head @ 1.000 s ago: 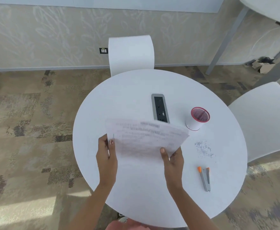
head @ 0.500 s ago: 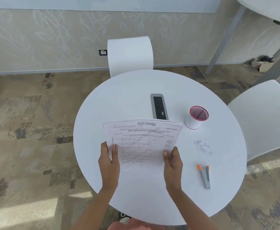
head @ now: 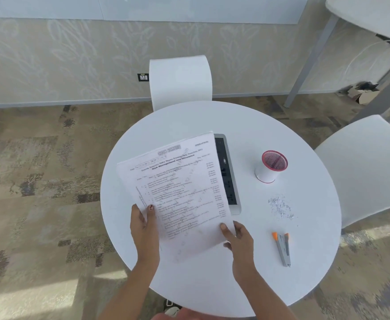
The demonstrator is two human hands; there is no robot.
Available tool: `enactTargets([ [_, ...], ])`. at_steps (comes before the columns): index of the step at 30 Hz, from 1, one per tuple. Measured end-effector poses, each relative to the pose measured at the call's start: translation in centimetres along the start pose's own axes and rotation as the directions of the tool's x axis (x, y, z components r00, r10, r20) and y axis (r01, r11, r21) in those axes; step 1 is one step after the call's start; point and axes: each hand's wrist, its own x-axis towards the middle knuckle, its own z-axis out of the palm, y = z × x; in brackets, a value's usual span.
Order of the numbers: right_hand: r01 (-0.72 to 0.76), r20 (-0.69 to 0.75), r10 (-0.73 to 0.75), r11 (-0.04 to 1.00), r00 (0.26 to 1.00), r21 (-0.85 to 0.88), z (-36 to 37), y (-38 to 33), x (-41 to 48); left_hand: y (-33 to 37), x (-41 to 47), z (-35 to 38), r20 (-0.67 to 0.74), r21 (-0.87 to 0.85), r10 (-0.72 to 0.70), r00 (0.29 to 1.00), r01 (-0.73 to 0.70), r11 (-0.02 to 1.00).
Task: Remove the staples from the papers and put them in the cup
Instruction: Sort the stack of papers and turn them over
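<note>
A printed stack of papers [head: 180,188] is held above the round white table [head: 212,285], tilted toward the left. My left hand [head: 143,224] grips its lower left edge with the thumb on top. My right hand [head: 237,234] grips the lower right corner. A white cup with a red mesh rim [head: 271,166] stands on the table to the right. A small heap of loose staples [head: 280,207] lies in front of the cup. A grey staple remover with orange tips [head: 283,248] rests nearer me on the right. No staple in the papers can be made out.
A grey power socket panel [head: 229,181] is set into the table, partly hidden behind the papers. One white chair [head: 181,80] stands at the far side and another [head: 365,167] at the right. A second table's leg [head: 309,58] stands at the back right.
Both hands have brought the papers from a flat, foreshortened hold to a more upright one, turned toward the left. The sheets now cover more of the socket panel.
</note>
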Motion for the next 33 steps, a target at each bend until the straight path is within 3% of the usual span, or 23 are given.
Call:
enactTargets([
  [2,-0.142,0.083,0.126,0.962,0.989,0.232,-0.1,0.0,0.0,-0.4,0.3,0.1,0.006,-0.086,-0.055,0.998,0.055,0.995],
  [4,-0.185,0.158,0.133,0.903,0.978,0.388,0.3,0.0,-0.1,-0.5,0.0,0.6,0.029,-0.203,-0.138,0.990,0.141,0.969],
  [8,-0.109,0.233,0.007,0.897,0.972,0.429,1.6,-0.8,-1.0,-0.9,-1.5,2.1,0.082,-0.286,-0.250,0.965,0.263,0.922],
  [12,0.072,0.031,-0.085,0.952,0.996,0.297,1.3,-1.6,-0.9,-0.9,-1.3,1.9,0.060,-0.271,-0.295,0.954,0.300,0.915],
  [17,0.235,-0.068,-0.228,0.963,0.971,0.134,-0.2,-3.4,-0.3,1.2,2.8,-0.5,-0.073,-0.333,-0.296,0.952,0.256,0.908],
  [19,0.274,-0.110,-0.265,0.959,0.958,0.069,-0.9,-3.6,0.3,1.7,4.4,-1.9,-0.028,-0.231,-0.224,0.974,0.212,0.950],
  [22,0.314,-0.172,-0.325,0.945,0.930,-0.088,-1.4,-3.8,0.9,2.1,5.8,-3.2,0.153,0.004,-0.134,0.979,0.135,0.991],
  [26,0.400,-0.177,-0.445,0.885,0.878,-0.240,-1.4,-4.0,1.2,2.1,6.0,-2.9,0.249,0.344,-0.061,0.967,-0.029,0.939],
  [33,0.406,-0.161,-0.421,0.906,0.892,-0.118,-1.3,-2.9,1.5,0.5,4.0,-1.2,0.154,0.219,0.047,0.987,-0.081,0.972],
])
